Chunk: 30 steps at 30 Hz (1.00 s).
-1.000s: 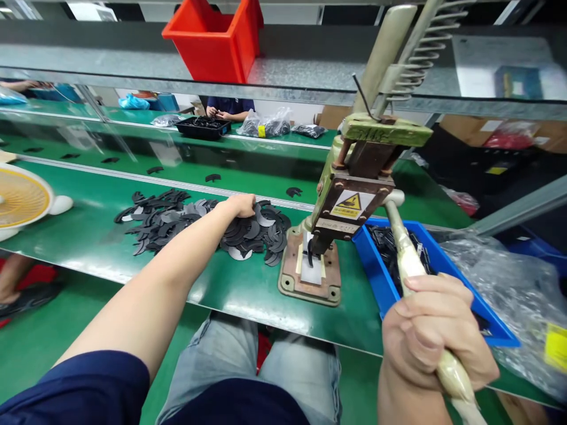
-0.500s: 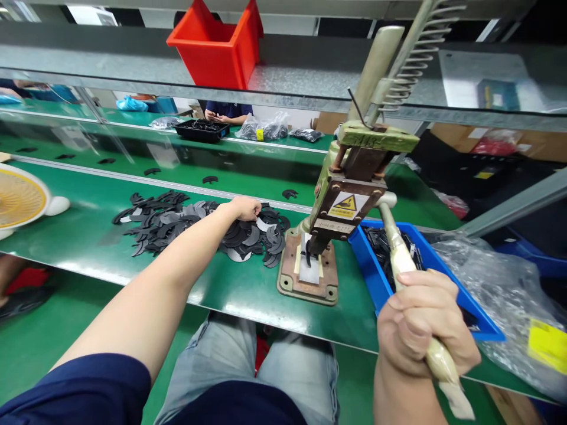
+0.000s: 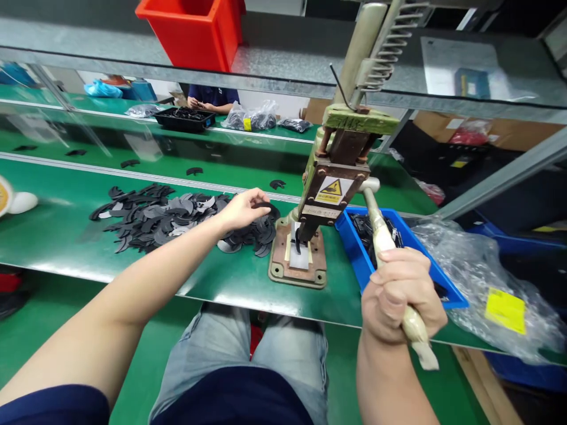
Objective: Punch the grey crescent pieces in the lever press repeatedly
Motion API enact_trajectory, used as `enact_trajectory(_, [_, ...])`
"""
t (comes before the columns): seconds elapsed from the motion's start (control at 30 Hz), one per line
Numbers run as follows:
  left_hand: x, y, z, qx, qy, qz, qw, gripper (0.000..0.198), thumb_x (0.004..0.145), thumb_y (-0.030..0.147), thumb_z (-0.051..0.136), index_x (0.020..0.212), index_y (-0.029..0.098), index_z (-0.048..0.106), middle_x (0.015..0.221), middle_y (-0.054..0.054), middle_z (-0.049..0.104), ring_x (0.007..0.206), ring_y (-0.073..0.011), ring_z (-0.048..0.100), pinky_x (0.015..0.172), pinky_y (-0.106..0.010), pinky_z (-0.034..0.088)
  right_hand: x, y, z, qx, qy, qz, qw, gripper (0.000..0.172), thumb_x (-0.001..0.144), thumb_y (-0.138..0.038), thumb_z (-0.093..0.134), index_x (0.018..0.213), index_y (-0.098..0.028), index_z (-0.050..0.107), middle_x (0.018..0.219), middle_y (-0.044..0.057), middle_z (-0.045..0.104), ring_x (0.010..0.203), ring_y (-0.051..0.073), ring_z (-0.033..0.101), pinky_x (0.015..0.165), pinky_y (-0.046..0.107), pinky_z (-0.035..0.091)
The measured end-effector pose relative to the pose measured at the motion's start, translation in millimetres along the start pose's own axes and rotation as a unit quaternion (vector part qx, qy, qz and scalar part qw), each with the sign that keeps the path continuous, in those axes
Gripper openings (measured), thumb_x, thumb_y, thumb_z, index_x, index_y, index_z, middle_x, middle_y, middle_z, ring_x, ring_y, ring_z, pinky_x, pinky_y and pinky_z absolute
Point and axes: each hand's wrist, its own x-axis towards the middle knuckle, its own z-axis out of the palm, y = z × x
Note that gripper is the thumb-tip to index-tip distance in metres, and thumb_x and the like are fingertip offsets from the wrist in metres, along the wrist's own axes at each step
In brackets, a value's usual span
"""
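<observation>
My left hand [image 3: 245, 210] pinches a curved black plastic piece [image 3: 267, 208] at the right end of a pile of curved black and grey pieces [image 3: 166, 217]. To the right stands a green and brown hand press [image 3: 335, 154] with a yellow warning label. Another black curved part [image 3: 297, 242] lies on the metal plate of the press base, beneath the ram. My right hand [image 3: 402, 293] is wrapped round the press's lever handle [image 3: 381, 231], which slants down toward me. Part of the handle is wrapped in tape-like film.
A blue bin [image 3: 448, 289] of black parts sits right of the press, beside a clear plastic bag [image 3: 469, 268]. Single curved pieces lie on the green strip [image 3: 239, 171] behind. Overhead, a red bin [image 3: 199, 35] stands on a metal shelf [image 3: 283, 65]. A person sits across.
My left hand has come up from the pile with a curved piece in its fingers and is nearer the press. My right hand still grips the lever. The whole view has shifted slightly.
</observation>
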Motion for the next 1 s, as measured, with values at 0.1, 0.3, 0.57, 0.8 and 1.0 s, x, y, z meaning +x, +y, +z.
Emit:
enact_trajectory(0.1, [-19.5, -0.4, 35.9, -0.02, 0.005, -0.041, 0.999, 0.027, 0.081, 0.034, 0.08, 0.089, 0.02, 0.058, 0.077, 0.003, 0.063, 0.069, -0.0109, 0.06, 0.066, -0.023, 0.048, -0.7, -0.7, -2.0, 0.003, -0.012, 0.004, 1.0, 0.036, 0.086, -0.029, 0.067, 0.057, -0.021, 0.049, 0.057, -0.001, 0.056, 0.067, 0.02, 0.062, 0.081, 0.047, 0.046])
enact_trajectory(0.3, [-37.0, 0.1, 64.0, -0.067, -0.076, -0.164, 0.981, 0.027, 0.079, 0.023, 0.085, 0.094, 0.017, 0.063, 0.074, 0.003, 0.069, 0.062, -0.0098, 0.062, 0.058, -0.02, 0.046, -1.2, -0.2, -2.2, -0.009, -0.011, 0.002, 1.0, 0.037, 0.086, -0.033, 0.067, 0.057, -0.021, 0.048, 0.057, -0.003, 0.055, 0.066, 0.019, 0.062, 0.08, 0.047, 0.047])
enact_trajectory(0.57, [-30.2, 9.4, 77.4, -0.158, -0.076, -0.23, 0.957, 0.029, 0.09, 0.029, 0.082, 0.084, 0.015, 0.058, 0.067, 0.001, 0.069, 0.047, -0.0066, 0.06, 0.047, -0.018, 0.048, -0.9, -3.2, 1.1, -0.014, -0.003, 0.003, 1.0, 0.042, 0.092, -0.037, 0.065, 0.058, -0.021, 0.047, 0.058, -0.003, 0.054, 0.068, 0.019, 0.063, 0.08, 0.045, 0.048])
enact_trajectory(0.8, [-23.0, -2.0, 88.5, -0.124, -0.099, -0.191, 0.969, 0.032, 0.092, 0.033, 0.08, 0.087, 0.017, 0.054, 0.063, 0.005, 0.063, 0.045, -0.0085, 0.062, 0.044, -0.017, 0.046, 0.0, -7.6, 0.5, -0.026, -0.014, 0.017, 0.999, 0.045, 0.096, -0.041, 0.065, 0.059, -0.022, 0.048, 0.058, -0.002, 0.054, 0.07, 0.02, 0.062, 0.081, 0.047, 0.047])
enact_trajectory(1.0, [-15.9, -4.4, 82.8, -0.141, -0.134, -0.179, 0.964, 0.035, 0.084, 0.033, 0.088, 0.084, 0.015, 0.057, 0.064, 0.005, 0.062, 0.049, -0.0073, 0.061, 0.05, -0.019, 0.054, 1.0, -7.3, 1.6, -0.023, -0.006, 0.018, 1.0, 0.046, 0.095, -0.042, 0.065, 0.058, -0.022, 0.048, 0.057, -0.001, 0.053, 0.068, 0.02, 0.062, 0.08, 0.047, 0.047])
